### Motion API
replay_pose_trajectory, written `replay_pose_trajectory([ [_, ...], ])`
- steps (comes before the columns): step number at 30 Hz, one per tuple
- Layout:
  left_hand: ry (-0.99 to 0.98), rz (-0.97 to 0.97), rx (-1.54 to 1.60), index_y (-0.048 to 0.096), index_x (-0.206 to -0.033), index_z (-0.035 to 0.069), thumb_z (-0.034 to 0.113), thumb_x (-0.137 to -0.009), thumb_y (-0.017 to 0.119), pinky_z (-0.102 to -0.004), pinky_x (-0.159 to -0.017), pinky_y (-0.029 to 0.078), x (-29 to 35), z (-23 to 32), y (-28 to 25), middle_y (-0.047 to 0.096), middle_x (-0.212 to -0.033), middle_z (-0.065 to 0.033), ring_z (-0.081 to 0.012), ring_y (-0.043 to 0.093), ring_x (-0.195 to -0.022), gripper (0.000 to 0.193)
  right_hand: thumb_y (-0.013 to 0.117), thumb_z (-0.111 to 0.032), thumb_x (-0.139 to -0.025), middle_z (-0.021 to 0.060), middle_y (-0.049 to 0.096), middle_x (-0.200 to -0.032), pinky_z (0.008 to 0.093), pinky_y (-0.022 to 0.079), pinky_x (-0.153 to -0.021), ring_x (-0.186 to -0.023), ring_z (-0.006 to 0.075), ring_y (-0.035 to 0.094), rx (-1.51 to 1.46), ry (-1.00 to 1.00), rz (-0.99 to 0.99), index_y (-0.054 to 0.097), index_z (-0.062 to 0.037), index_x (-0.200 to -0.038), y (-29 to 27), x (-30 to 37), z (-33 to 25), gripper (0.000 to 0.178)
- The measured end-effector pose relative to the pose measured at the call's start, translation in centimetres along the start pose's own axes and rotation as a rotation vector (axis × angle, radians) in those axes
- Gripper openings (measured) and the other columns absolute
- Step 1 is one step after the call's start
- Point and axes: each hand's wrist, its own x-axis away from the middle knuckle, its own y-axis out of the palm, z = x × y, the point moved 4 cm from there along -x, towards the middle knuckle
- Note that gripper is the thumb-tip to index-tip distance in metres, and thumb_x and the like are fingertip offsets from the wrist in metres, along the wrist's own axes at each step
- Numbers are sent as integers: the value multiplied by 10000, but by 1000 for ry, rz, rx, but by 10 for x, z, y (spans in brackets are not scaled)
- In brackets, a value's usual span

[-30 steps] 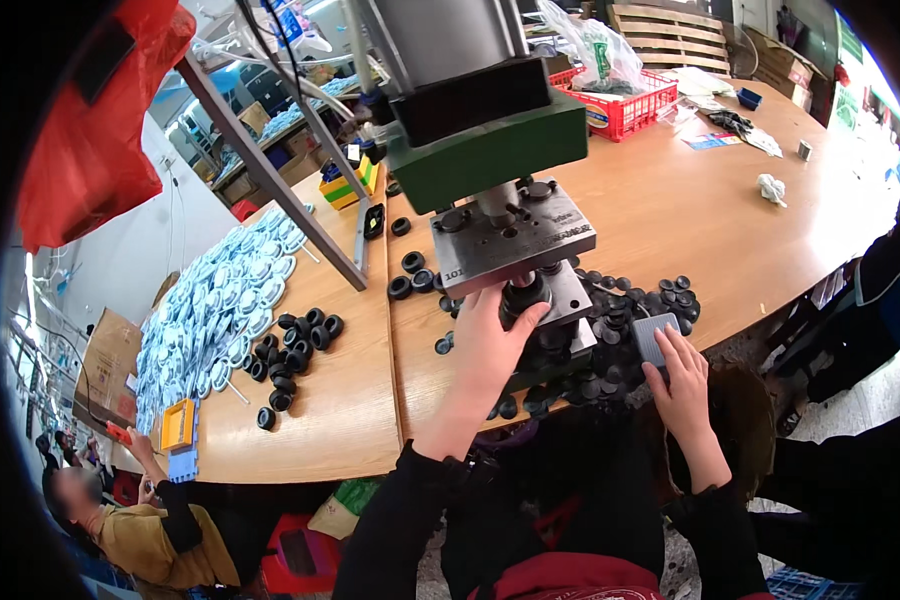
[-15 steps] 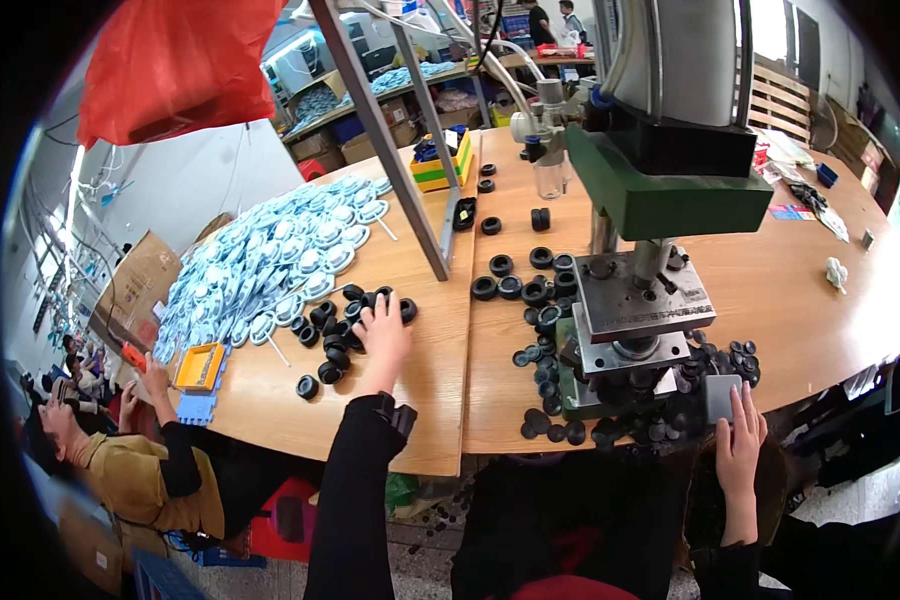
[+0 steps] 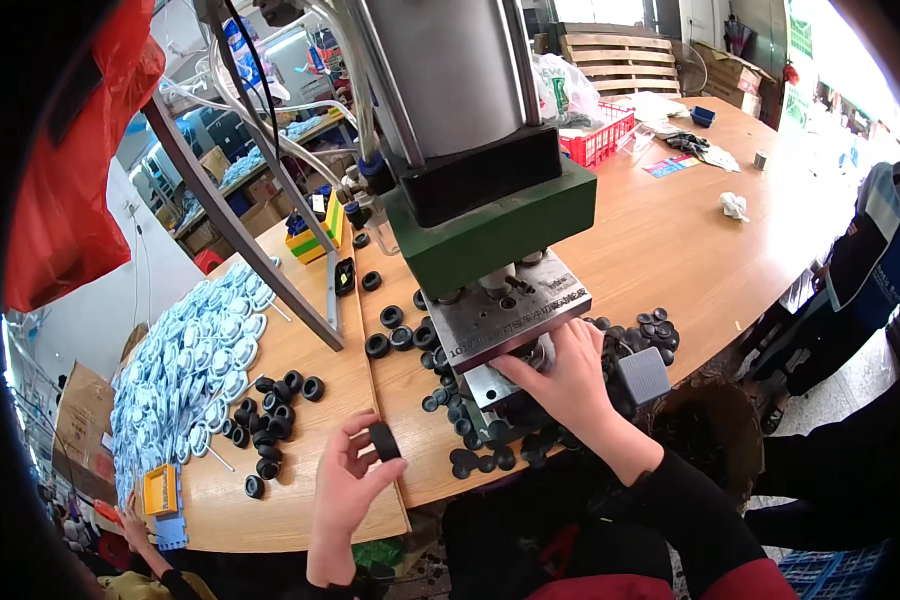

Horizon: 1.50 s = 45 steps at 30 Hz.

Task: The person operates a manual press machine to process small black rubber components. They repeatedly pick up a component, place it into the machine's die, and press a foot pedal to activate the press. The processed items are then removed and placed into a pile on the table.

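Observation:
My left hand [image 3: 348, 480], raised over the table's near edge, pinches a small black rubber wheel [image 3: 384, 441] between thumb and fingers. My right hand [image 3: 575, 395] reaches into the gap below the steel upper plate [image 3: 520, 305] of a press with a green head [image 3: 500, 225]. Its thumb and fingers are apart, but the fingertips are hidden at the die, so what they touch does not show. Beside that hand is a grey block [image 3: 644, 377]. Loose black discs [image 3: 485, 462] lie around the press base. More black wheels [image 3: 268, 425] sit in a pile on the left.
A heap of light blue plastic parts [image 3: 185, 360] covers the far left, near a yellow tray [image 3: 160, 490]. A metal post [image 3: 245, 230] slants up from the table. Behind it stands a yellow-green bin [image 3: 315, 235]. A red basket [image 3: 602, 138] is at the back. Another person [image 3: 875, 240] is at right.
My left hand has left the wheel pile and come back with one wheel. My right hand has gone from the grey block into the press. The view has swung to the right.

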Motion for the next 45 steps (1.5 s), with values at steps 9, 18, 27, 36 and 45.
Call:
replay_pose_trajectory([
  [9, 242, -89, -188, 436, -1409, -43, 7, -832, 752, -291, -890, 504, -36, 7, 85, 591, -1177, -129, -158, 607, -1039, 660, 835, -357, -703, 76, 641, -1085, 399, 330, -989, -1087, 266, 557, -12, -145, 41, 645, -75, -1141, -21, 34, 21, 554],
  [18, 479, 104, -411, 637, -1078, -26, 214, -787, 831, -297, -693, 501, -78, 2, 130, 686, -908, -64, -164, 622, -758, 425, 800, -303, -758, 150, 604, -1211, 438, 349, -1023, -1176, 320, 527, 450, 492, -72, 556, -50, -1331, -159, 237, 215, 673],
  [27, 374, 52, -739, 648, -1064, -13, 315, -773, 836, -269, -575, 476, -93, 25, 141, 684, -976, -102, -118, 546, -584, 477, 647, -168, -918, 175, 552, -1356, 423, 344, -1093, -1293, 330, 478, 358, 422, 22, 539, -16, -1347, -156, 200, 204, 468],
  [36, 525, 290, -379, 625, -1176, 7, 174, -836, 799, -231, -517, 407, -59, -7, 115, 552, -657, -22, -81, 502, -530, 417, 543, -377, -967, 101, 521, -1428, 427, 235, -1146, -1360, 256, 433, 534, 83, -284, 547, -85, -1357, -53, 100, 148, 488],
  [45, 502, 725, -1393, 644, -1171, 109, 358, -829, 746, -506, -1056, 319, -62, -84, -108, 563, -1264, -133, -338, 460, -1243, 435, 514, -266, -982, 143, 572, -1367, 432, 271, -1113, -1235, 315, 518, 351, 114, -186, 618, -62, -1276, -68, 106, 140, 373],
])
